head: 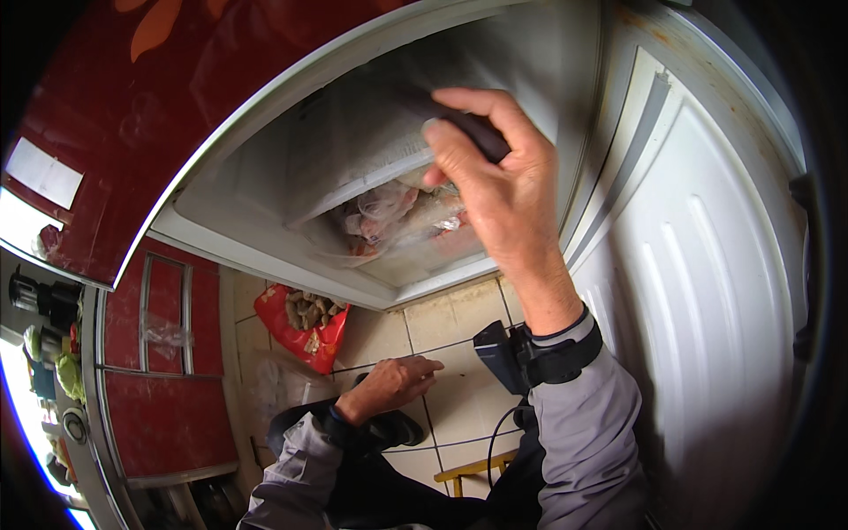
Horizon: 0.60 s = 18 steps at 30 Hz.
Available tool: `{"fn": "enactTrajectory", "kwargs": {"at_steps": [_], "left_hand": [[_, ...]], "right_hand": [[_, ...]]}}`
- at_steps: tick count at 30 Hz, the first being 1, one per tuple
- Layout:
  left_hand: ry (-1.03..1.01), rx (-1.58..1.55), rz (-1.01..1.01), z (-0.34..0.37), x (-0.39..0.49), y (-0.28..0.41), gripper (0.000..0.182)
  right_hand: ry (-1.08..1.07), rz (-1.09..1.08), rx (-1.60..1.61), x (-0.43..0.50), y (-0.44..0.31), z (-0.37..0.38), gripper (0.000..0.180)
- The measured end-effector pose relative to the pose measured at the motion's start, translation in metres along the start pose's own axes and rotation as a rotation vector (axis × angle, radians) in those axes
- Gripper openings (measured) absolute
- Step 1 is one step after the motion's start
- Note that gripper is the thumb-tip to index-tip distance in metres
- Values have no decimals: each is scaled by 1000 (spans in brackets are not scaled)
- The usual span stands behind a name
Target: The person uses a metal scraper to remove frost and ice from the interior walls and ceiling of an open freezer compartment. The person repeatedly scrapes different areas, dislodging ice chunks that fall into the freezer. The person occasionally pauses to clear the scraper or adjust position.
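My right hand (pixel 507 165) is raised in front of the open freezer compartment (pixel 397 291), its thumb and fingers closed around a dark handle (pixel 478 129). The far end of that tool is blurred, so its kind cannot be told. Below it, at the compartment's bottom, lie clear plastic bags of food (pixel 377 212) under a frosty shelf edge (pixel 377 179). My left hand (pixel 391 386) hangs low over my knee, above the tiled floor, fingers slightly bent and holding nothing visible.
The white freezer door (pixel 702 265) stands open at the right. A red bag (pixel 324 344) of brown, knobbly pieces and a clear plastic bag (pixel 285 381) are on the tiled floor at the left. Red cabinets (pixel 169 424) stand beyond; a yellow stool (pixel 464 470) shows between my legs.
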State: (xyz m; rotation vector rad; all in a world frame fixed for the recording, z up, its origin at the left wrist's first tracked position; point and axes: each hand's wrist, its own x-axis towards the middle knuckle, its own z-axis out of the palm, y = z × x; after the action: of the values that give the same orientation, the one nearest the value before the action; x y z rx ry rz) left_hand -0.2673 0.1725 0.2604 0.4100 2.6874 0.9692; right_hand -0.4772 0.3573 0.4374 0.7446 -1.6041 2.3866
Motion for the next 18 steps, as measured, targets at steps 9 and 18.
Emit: {"fn": "enactTrajectory", "kwargs": {"at_steps": [9, 18], "left_hand": [[-24, 26, -16, -5, 0, 5, 25], [14, -13, -1, -4, -1, 3, 25]], "right_hand": [[-97, 71, 73, -4, 3, 11, 28], [-30, 10, 58, -5, 3, 12, 27]]}}
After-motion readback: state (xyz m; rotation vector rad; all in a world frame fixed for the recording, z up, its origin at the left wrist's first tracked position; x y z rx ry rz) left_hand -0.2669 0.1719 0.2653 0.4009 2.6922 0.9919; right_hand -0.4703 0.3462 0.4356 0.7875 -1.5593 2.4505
